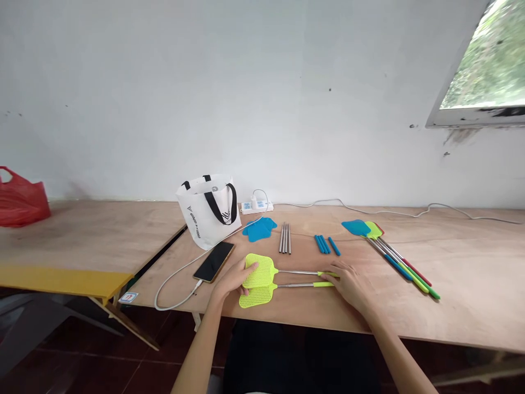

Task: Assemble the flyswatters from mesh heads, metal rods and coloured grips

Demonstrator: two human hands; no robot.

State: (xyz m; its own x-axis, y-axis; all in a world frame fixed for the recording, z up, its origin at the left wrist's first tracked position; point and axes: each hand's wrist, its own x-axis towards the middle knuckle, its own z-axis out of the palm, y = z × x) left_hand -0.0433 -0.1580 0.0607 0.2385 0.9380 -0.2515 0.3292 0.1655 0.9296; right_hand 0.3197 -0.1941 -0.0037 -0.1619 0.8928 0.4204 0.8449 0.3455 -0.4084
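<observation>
Two yellow-green fly swatters lie side by side near the table's front edge, the upper fly swatter [262, 265] partly overlapping the lower fly swatter [258, 297]. My left hand [233, 278] pinches the heads at their left edge, thumb on top and fingers partly hidden below. At the other end, my right hand [348, 282] closes around the handle ends, covering their tips. Behind them are blue swatter heads [259, 230], several metal rods [285, 239] and several blue handle grips [322, 244]. Assembled fly swatters [394, 257] in mixed colours lie to the right.
A phone [214, 261] with a white charging cable [174, 276] lies to the left. Behind it stand a white tote bag [209, 213] and a power strip [257, 207], whose cord runs right along the wall. A red plastic bag [22, 202] sits at the far left.
</observation>
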